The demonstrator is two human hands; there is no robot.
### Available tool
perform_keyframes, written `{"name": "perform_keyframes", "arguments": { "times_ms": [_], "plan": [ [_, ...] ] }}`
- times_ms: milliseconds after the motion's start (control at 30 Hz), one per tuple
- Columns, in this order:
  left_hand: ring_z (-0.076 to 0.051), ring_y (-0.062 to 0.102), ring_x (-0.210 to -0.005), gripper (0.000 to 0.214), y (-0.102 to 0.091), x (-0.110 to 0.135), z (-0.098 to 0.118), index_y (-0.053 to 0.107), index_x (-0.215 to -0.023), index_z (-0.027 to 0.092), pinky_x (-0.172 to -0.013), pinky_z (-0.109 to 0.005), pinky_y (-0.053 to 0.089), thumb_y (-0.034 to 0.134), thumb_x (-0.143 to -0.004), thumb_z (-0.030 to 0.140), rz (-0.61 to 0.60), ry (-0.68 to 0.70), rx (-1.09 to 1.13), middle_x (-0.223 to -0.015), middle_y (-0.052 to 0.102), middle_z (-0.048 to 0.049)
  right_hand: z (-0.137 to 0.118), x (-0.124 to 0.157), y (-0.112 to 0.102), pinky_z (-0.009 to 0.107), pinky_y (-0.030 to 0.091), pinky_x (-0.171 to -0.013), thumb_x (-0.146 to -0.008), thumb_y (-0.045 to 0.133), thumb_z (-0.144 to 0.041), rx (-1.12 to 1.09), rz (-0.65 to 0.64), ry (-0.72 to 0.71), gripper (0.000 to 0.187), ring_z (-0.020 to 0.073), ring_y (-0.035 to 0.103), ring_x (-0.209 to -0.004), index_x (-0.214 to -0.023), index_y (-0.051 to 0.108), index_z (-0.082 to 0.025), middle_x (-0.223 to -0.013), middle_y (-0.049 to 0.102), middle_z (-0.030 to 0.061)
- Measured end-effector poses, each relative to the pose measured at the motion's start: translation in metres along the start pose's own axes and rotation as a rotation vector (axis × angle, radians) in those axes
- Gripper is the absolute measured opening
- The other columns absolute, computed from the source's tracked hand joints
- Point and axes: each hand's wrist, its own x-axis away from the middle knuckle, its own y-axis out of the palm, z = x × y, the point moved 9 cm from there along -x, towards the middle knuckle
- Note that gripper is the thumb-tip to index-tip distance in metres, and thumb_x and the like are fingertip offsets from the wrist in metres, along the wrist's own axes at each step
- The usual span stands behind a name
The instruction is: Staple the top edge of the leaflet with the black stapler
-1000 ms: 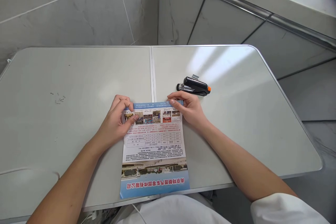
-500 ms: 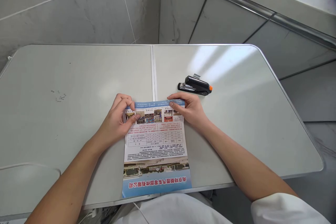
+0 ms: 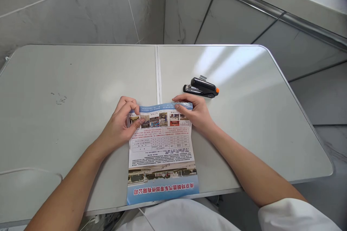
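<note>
A printed flyer [image 3: 162, 155] with blue bands, small photos and red lettering lies upside down to me at the table's near edge. My left hand [image 3: 126, 119] grips its far left corner, thumb on top and fingers curled behind. At the far right corner my right hand [image 3: 195, 112] pinches the sheet between thumb and fingers. The far blue edge bows up slightly between the hands. Just beyond my right hand rests a black stapler [image 3: 202, 87] with an orange end, touching nothing I hold.
The pale folding table [image 3: 103, 68] has a seam down its middle. Silvery staple strips [image 3: 203, 77] lie behind the stapler, and loose staples [image 3: 59, 98] are scattered on the left. A white cord [image 3: 24, 169] curves at the lower left. Tiled walls stand behind.
The flyer's right side has shifted slightly right, and its far edge bends a little more near my right hand. Both hands keep their hold; the stapler stays put.
</note>
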Motion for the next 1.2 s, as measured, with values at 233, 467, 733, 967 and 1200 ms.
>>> {"name": "perform_keyframes", "arguments": {
  "times_ms": [233,467,733,967,1200],
  "plan": [
    [-0.017,0.050,-0.084,0.018,0.001,0.000,0.000,0.052,-0.096,0.024,-0.057,-0.025,0.039,0.069,-0.095,0.024,-0.007,-0.010,0.013,-0.111,0.050,-0.0058,-0.001,-0.001,0.002,0.041,0.058,-0.093,-0.089,0.079,-0.033,-0.036,-0.001,-0.003,0.016,0.0228,0.073,-0.099,-0.103,0.078,-0.025,-0.103,0.078,0.0043],
    [-0.021,0.054,-0.101,0.014,-0.001,-0.003,0.000,0.052,-0.097,0.024,-0.082,-0.031,0.049,0.066,-0.096,0.023,0.018,0.004,-0.038,-0.112,0.051,-0.0053,0.003,-0.002,-0.006,0.043,0.058,-0.092,-0.087,0.082,-0.036,-0.023,-0.008,-0.070,0.030,0.0236,0.069,-0.101,-0.113,0.074,-0.025,-0.110,0.077,0.0064],
    [-0.021,0.057,-0.100,0.010,0.006,-0.005,-0.001,0.056,-0.104,0.023,-0.085,-0.035,0.052,0.062,-0.097,0.023,-0.052,0.009,-0.141,-0.116,0.052,-0.0073,-0.017,0.002,-0.006,0.051,0.050,-0.099,-0.094,0.068,-0.023,0.487,0.063,-0.284,0.016,0.0294,0.061,-0.107,-0.106,0.077,-0.029,-0.112,0.073,0.0067],
    [-0.032,0.058,-0.118,0.026,0.008,-0.006,-0.009,0.063,-0.117,0.022,-0.104,-0.051,0.048,0.069,-0.093,0.029,-0.075,0.094,-0.387,-0.129,0.056,-0.0131,-0.004,0.003,-0.026,0.047,0.052,-0.087,-0.095,0.057,-0.016,0.581,0.187,-0.171,0.023,0.0285,0.061,-0.094,-0.100,0.078,-0.025,-0.097,0.071,0.0079],
    [-0.032,0.059,-0.113,0.035,0.012,-0.004,-0.005,0.062,-0.132,0.026,-0.100,-0.050,0.045,0.064,-0.098,0.032,-0.110,0.111,-0.437,-0.129,0.064,-0.0113,0.002,0.001,-0.020,0.046,0.051,-0.094,-0.088,0.064,-0.015,0.519,0.063,-0.161,0.019,0.0277,0.066,-0.101,-0.096,0.079,-0.023,-0.100,0.073,0.0069]
  ]
}}
